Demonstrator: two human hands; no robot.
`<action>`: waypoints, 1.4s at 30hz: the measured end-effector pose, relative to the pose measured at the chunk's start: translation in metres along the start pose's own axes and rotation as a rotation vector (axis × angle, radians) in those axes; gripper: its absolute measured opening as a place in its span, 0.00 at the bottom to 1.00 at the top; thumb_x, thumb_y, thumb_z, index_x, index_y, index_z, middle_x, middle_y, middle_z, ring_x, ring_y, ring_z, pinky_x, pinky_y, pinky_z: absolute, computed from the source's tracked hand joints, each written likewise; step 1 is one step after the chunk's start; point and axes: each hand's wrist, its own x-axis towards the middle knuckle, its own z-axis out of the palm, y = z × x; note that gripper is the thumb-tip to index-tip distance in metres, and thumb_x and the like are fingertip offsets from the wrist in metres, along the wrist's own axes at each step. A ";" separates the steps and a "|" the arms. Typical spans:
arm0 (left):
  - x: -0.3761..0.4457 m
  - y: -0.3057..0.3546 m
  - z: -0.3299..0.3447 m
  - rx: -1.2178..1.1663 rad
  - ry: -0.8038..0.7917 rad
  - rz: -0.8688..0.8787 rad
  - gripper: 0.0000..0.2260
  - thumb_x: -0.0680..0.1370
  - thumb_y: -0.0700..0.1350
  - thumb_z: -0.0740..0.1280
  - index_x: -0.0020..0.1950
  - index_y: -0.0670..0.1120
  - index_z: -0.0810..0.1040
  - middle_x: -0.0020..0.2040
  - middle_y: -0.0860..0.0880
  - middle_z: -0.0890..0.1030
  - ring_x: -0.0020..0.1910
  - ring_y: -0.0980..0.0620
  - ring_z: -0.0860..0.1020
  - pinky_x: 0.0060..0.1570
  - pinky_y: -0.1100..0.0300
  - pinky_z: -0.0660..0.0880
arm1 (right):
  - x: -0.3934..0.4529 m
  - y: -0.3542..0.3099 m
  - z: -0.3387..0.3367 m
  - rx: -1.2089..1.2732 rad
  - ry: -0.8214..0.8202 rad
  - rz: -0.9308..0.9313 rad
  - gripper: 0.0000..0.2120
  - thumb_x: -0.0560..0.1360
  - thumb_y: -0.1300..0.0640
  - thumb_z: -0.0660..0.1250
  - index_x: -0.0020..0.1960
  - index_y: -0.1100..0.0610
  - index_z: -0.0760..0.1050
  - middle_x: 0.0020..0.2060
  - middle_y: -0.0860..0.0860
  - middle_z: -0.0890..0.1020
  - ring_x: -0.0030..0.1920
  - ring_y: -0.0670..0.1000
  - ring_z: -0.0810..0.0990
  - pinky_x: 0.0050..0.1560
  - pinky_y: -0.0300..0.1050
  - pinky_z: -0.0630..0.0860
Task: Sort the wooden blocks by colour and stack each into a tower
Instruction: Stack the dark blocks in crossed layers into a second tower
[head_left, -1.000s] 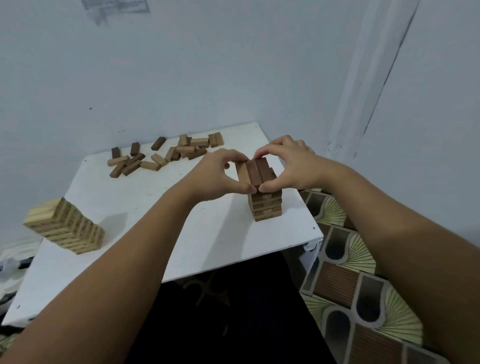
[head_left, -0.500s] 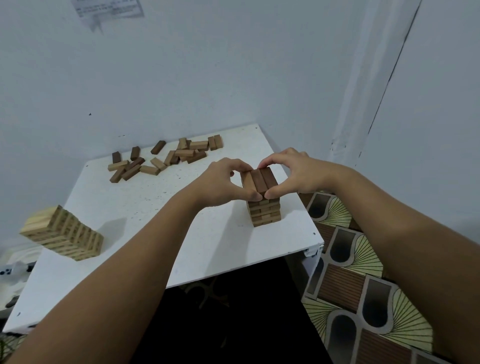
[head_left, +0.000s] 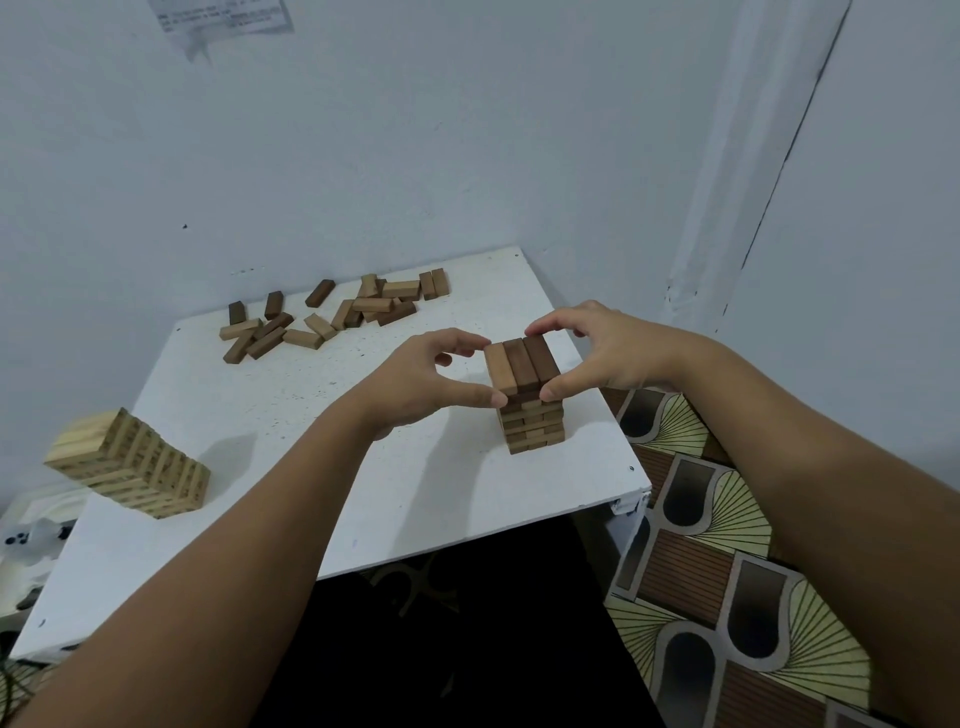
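Near the surface's (head_left: 415, 499) right edge stands the brown tower (head_left: 530, 410). Left hand (head_left: 431, 384) and right hand (head_left: 602, 348) pinch its top layer between curled thumbs and fingers; squeeze evenly, squaring the blocks gently. Loose blocks (head_left: 337, 317) wait at the far edge.

Lighting dim, cool and even, with no glare. Soft shadows fall on the white table (head_left: 291, 415): one to the right of the pale tower (head_left: 130, 462) near the left edge, others under the forearms. Wide-angle distortion bows the frame edges. The paper (head_left: 223, 15) on the wall is blurred and unreadable.
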 end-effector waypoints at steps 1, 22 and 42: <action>0.000 0.000 0.000 -0.002 0.000 0.000 0.30 0.66 0.56 0.83 0.66 0.61 0.79 0.64 0.60 0.77 0.67 0.54 0.71 0.65 0.46 0.73 | 0.000 0.000 0.000 0.009 0.002 0.002 0.38 0.59 0.34 0.79 0.67 0.29 0.69 0.70 0.44 0.66 0.72 0.50 0.64 0.67 0.54 0.68; -0.003 0.001 0.000 -0.005 -0.004 -0.022 0.32 0.67 0.56 0.83 0.69 0.60 0.77 0.66 0.57 0.77 0.68 0.54 0.71 0.65 0.48 0.73 | 0.003 0.000 -0.004 -0.044 -0.005 0.008 0.38 0.63 0.35 0.80 0.70 0.29 0.67 0.71 0.45 0.65 0.71 0.50 0.64 0.59 0.49 0.73; -0.017 0.021 0.052 -0.673 0.297 -0.077 0.44 0.73 0.77 0.52 0.84 0.55 0.56 0.83 0.55 0.61 0.81 0.55 0.59 0.82 0.46 0.53 | -0.003 -0.007 0.054 0.826 0.319 0.050 0.34 0.79 0.31 0.54 0.82 0.43 0.57 0.80 0.39 0.61 0.80 0.42 0.56 0.82 0.56 0.48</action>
